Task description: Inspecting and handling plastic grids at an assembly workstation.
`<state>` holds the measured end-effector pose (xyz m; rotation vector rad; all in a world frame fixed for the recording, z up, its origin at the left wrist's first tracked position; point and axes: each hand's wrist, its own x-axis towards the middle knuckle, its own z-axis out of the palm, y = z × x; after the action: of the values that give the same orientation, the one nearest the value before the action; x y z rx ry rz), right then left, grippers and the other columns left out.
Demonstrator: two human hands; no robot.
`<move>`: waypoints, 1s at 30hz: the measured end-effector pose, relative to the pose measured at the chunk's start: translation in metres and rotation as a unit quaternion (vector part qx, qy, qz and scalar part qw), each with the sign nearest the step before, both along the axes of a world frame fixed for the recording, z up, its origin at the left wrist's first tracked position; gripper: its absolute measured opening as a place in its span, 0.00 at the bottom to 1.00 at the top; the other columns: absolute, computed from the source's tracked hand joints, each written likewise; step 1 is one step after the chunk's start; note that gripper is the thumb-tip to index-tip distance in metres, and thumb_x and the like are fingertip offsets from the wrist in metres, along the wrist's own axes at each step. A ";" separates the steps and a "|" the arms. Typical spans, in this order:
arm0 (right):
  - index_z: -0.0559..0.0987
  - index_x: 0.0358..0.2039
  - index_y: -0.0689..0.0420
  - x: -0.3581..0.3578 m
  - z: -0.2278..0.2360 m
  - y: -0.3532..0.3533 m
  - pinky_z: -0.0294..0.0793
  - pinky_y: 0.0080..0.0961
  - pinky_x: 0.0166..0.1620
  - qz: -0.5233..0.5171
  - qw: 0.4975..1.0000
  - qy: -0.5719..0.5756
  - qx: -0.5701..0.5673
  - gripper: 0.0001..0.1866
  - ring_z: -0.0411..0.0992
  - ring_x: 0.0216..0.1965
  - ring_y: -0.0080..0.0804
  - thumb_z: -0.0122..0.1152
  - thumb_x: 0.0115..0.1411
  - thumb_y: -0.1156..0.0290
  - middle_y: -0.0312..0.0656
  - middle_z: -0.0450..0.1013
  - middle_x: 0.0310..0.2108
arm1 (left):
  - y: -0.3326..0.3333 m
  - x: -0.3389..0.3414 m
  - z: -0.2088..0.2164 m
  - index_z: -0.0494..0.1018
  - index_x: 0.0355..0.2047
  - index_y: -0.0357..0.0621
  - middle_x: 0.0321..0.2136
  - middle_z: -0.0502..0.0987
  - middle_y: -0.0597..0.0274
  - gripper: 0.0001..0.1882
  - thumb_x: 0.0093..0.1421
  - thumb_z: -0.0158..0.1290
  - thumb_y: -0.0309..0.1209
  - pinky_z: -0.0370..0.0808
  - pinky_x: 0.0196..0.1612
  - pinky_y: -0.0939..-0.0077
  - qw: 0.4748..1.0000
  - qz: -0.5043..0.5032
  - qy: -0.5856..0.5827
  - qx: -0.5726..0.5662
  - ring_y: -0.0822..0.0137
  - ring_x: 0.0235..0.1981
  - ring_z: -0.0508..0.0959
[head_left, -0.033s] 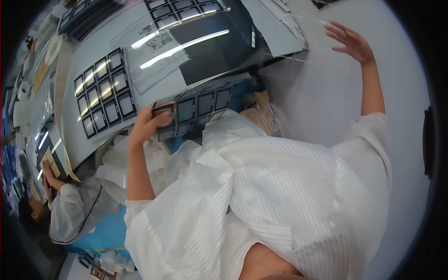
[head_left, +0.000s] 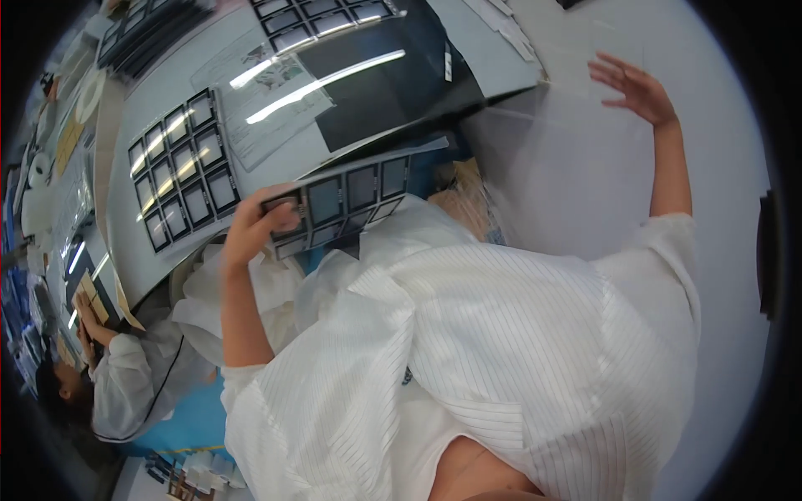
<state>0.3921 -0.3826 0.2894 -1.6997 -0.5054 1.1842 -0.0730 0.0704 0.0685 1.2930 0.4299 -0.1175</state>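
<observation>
My left hand (head_left: 255, 230) grips a panel of black-framed rectangular windows (head_left: 344, 200) by its left end, thumb on the face turned to me. The panel hangs tilted just off the table's near edge, above my lap. Far out to the right, my right hand (head_left: 643, 93) is raised with its fingers spread, and no solid thing shows in it. Faint see-through edges appear near those fingers; whether they belong to a clear film touching the hand I cannot tell. A similar windowed panel (head_left: 185, 169) lies flat on the table, left of the held one.
The grey table (head_left: 276, 159) bears a dark sheet (head_left: 393, 92), a clear-covered printed sheet (head_left: 251, 108) and another windowed panel (head_left: 322, 23). Dark panels (head_left: 154, 33) are stacked far left. A crumpled clear bag (head_left: 472, 200) stands below the edge. At left, a co-worker's hands (head_left: 93, 317) rest at a table.
My left hand has shifted slightly left, and the panel has tilted so more of its windows face me. My right hand has moved a little down and right. Faint clear edges between table and hand have faded.
</observation>
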 end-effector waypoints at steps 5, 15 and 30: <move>0.65 0.60 0.52 -0.111 -0.098 -0.069 0.72 0.52 0.48 -0.021 0.938 -0.046 -0.342 0.30 0.67 0.52 0.38 0.55 0.57 0.59 0.44 0.67 0.53 | -0.013 0.005 0.082 0.67 0.53 0.37 0.41 0.77 0.58 0.23 0.56 0.53 0.24 0.77 0.35 0.80 0.995 0.043 -0.080 0.043 0.75 0.33 0.78; 0.51 0.63 0.63 -0.342 -0.439 -0.042 0.62 0.42 0.57 0.021 0.813 -0.297 -0.499 0.48 0.56 0.61 0.52 0.64 0.50 0.54 0.60 0.53 0.61 | -0.023 0.073 0.118 0.67 0.52 0.36 0.36 0.78 0.50 0.21 0.58 0.52 0.26 0.80 0.29 0.82 0.994 0.079 -0.049 0.057 0.68 0.27 0.81; 0.57 0.61 0.61 -0.213 -0.141 0.190 0.68 0.36 0.55 -0.128 0.913 0.231 0.312 0.30 0.68 0.52 0.42 0.45 0.65 0.56 0.52 0.63 0.57 | -0.029 0.079 0.061 0.61 0.58 0.45 0.47 0.73 0.55 0.26 0.58 0.51 0.21 0.78 0.45 0.70 0.918 0.322 -0.134 -0.189 0.62 0.44 0.76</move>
<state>0.1795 -0.1922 0.1485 -0.8675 -0.3046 1.0382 0.0059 0.0419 0.1294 0.7231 0.5454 0.5065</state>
